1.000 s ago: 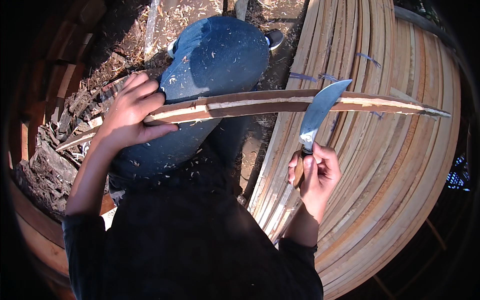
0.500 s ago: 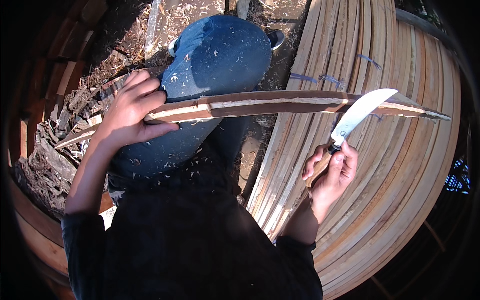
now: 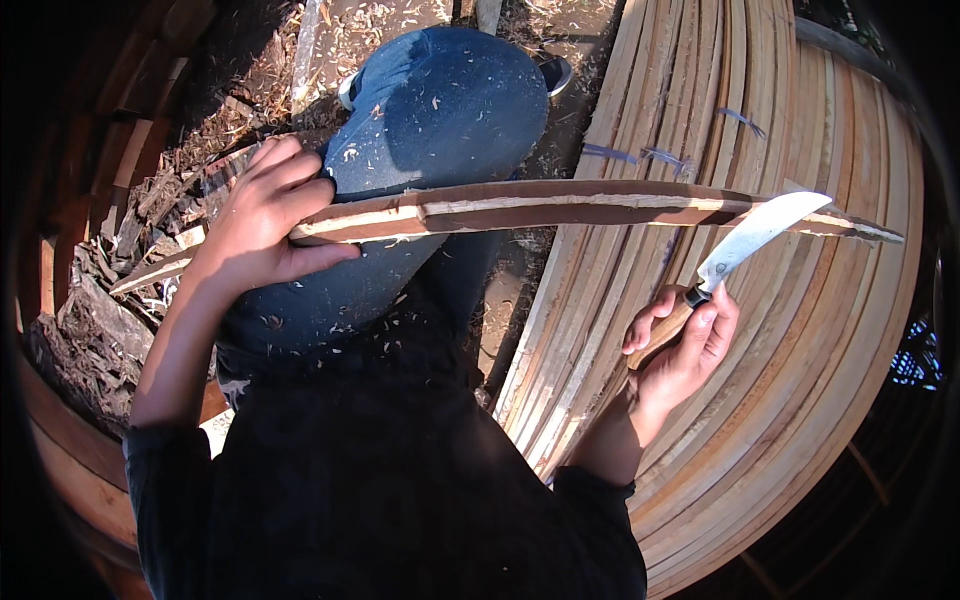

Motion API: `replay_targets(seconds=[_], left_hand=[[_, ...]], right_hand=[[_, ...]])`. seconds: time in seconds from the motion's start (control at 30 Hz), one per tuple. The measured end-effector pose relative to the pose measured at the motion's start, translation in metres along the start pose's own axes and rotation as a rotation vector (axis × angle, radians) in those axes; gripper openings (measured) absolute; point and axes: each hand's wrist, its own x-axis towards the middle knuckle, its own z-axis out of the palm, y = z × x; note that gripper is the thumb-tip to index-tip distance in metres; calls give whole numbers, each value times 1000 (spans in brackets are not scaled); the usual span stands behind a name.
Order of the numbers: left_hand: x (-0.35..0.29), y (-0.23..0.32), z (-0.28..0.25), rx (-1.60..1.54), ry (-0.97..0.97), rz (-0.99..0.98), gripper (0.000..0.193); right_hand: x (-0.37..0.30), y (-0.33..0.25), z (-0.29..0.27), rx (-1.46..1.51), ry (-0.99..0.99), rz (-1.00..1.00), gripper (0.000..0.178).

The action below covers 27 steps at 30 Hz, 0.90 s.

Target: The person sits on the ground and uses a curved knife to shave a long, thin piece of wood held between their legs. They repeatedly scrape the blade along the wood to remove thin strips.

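Note:
A long, thin wooden strip (image 3: 560, 205), dark brown with a pale raw streak along it, lies across my thigh in blue jeans. My left hand (image 3: 270, 210) is closed round it near its left end, thumb along the near side. In my right hand (image 3: 685, 340) is a knife (image 3: 755, 235) with a wooden handle, a black collar and a broad curved blade. The blade points up and to the right, its upper part overlapping the strip's right portion; whether it touches the wood I cannot tell.
To the right lies a wide stack of long pale wooden strips (image 3: 780, 350), some tied with blue-purple string (image 3: 610, 153). Bark and wood scraps (image 3: 100, 350) heap at the left. Shavings cover the ground and my jeans (image 3: 450, 110). Darker boards (image 3: 80, 440) stand along the left edge.
My right hand has moved a little to the right with the knife, and the blade has tilted further to the right along the strip. The left hand and the strip stay nearly still.

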Motion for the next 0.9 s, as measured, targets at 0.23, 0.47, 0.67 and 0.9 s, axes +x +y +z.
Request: replay_targets(seconds=[0.23, 0.47, 0.67, 0.9], left_hand=[[1, -1, -2, 3, 2, 17, 45], [0, 0, 0, -9, 9, 20, 46], [1, 0, 0, -12, -3, 33, 46], [2, -1, -1, -7, 10, 36, 45]], right_hand=[[2, 0, -7, -38, -59, 2, 26], [-3, 4, -5, -248, -221, 53, 26], [-22, 11, 6, -225, -280, 220, 34], [-18, 14, 3, -214, -234, 165, 11]])
